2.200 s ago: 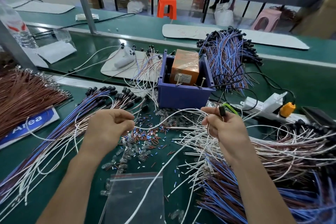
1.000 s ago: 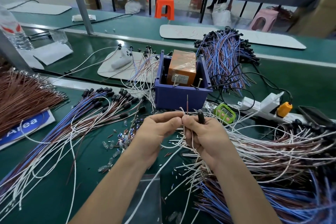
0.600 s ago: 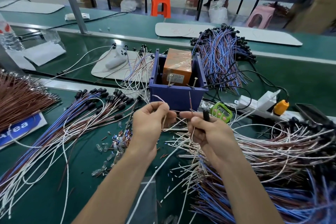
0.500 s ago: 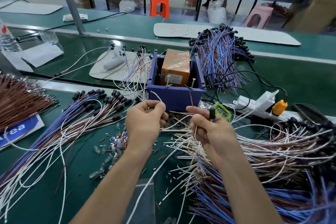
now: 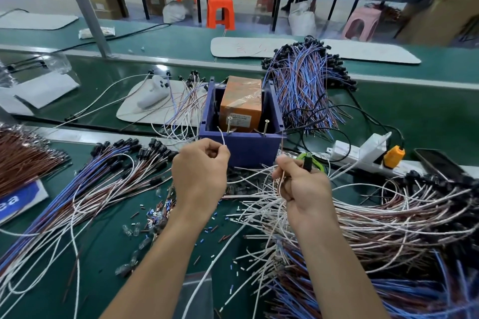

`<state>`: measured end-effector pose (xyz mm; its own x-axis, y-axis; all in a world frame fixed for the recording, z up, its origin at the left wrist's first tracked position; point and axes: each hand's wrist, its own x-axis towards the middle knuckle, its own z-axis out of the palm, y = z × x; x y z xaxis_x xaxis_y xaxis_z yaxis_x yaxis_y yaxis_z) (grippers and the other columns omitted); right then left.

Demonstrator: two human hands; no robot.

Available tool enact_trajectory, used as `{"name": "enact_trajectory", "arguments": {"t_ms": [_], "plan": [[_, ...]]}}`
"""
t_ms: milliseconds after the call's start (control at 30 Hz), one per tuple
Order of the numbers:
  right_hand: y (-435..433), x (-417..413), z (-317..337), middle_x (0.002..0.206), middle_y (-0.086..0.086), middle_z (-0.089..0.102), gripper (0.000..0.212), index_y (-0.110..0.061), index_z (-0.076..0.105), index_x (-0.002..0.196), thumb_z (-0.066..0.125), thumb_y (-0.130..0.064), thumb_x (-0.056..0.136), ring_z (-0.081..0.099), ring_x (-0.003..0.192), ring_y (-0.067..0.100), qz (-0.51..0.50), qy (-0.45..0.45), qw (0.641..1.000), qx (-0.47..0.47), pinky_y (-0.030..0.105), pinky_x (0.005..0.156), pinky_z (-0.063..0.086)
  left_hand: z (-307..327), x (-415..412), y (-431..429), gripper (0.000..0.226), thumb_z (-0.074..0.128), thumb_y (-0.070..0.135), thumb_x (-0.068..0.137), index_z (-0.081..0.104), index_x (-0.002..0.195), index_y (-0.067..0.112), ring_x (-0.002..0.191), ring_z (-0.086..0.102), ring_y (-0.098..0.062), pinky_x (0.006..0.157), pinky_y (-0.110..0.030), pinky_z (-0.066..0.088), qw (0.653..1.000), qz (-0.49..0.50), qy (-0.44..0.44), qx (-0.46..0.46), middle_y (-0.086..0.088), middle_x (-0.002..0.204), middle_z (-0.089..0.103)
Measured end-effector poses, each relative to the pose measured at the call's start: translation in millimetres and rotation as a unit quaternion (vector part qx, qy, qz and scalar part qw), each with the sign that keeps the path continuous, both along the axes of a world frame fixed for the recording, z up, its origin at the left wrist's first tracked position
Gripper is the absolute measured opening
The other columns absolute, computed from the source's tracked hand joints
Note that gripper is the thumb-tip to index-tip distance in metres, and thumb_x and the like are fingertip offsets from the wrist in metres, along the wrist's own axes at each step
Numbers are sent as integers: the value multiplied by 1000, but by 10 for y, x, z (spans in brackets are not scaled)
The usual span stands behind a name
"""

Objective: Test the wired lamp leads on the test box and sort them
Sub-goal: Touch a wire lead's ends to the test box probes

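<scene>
Purple test box, orange block inside

Bright, even overhead light floods the green tabletop, leaving only soft, short shadows under the left hand and right hand. A white glare patch sits on the tabletop beyond the left hand, and the tape on the orange box ahead of both hands shines. Focus is crispest at the hands, where the white lead pinched in the left and the brown lead gripped in the right read clearly. Wires right of the right hand smear toward the corner. The wide lens bows the tabletop edge and tilts the grey post far beyond the left hand.
</scene>
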<state>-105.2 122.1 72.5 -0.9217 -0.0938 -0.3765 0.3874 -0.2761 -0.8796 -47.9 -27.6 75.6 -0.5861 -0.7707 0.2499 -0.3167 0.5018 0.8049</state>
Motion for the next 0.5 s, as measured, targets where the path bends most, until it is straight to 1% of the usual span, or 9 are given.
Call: {"name": "enact_trajectory", "arguments": {"t_ms": [67,133,167,233,267,333,433,500], "plan": [[-14,-10,10,57,11,64,8,-5,66,87,72,-4,92,42,33,5,3,-5,1000,4,18,35,29,11,-7,12,28,77,28,89,67,64,34,62,62,6,52,-8,42,1000,-11,10,0,19,55,63],[-22,-8,15,59,10,64,4,-3,69,90,72,-4,91,44,35,6,7,-6,1000,7,18,35,31,18,-6,20,26,77,28,89,68,65,34,61,63,3,49,-10,40,1000,-20,13,-5,19,57,63],[-27,-6,15,59,11,63,5,-4,69,87,72,-4,91,45,36,7,10,-6,1000,6,18,35,31,22,-4,24,25,77,28,89,68,66,33,61,63,2,50,-11,42,1000,-25,14,-8,20,57,63],[-31,-3,5,59,10,63,19,-12,66,75,72,-3,91,46,39,8,12,-4,1000,5,18,36,31,27,-7,29,25,77,27,89,69,66,32,67,63,3,50,-12,43,999,-33,21,-14,21,56,62],[-34,0,2,58,10,62,23,-15,64,72,72,-3,91,47,40,9,12,-3,1000,4,19,36,31,26,-10,28,25,77,26,88,69,66,32,69,63,5,53,-12,45,999,-37,25,-14,21,55,62],[-39,12,2,58,9,62,26,-18,63,71,73,-3,90,49,43,9,13,-4,1000,1,19,37,31,18,-21,19,25,76,25,88,69,65,31,69,63,3,58,-15,47,998,-47,30,-10,19,54,62],[-43,20,3,58,8,62,26,-18,62,71,72,-3,90,50,45,10,14,-5,1000,-2,19,37,31,4,-41,1,24,75,24,89,71,66,27,67,63,-2,59,-17,48,998,-55,34,-3,25,65,65],[-44,22,9,58,8,61,25,-16,62,72,72,-3,90,49,45,10,16,-4,1000,-2,19,37,31,-5,-56,-11,22,75,24,88,71,67,26,67,62,-2,58,-13,46,998,-54,33,-4,19,61,65]]}}
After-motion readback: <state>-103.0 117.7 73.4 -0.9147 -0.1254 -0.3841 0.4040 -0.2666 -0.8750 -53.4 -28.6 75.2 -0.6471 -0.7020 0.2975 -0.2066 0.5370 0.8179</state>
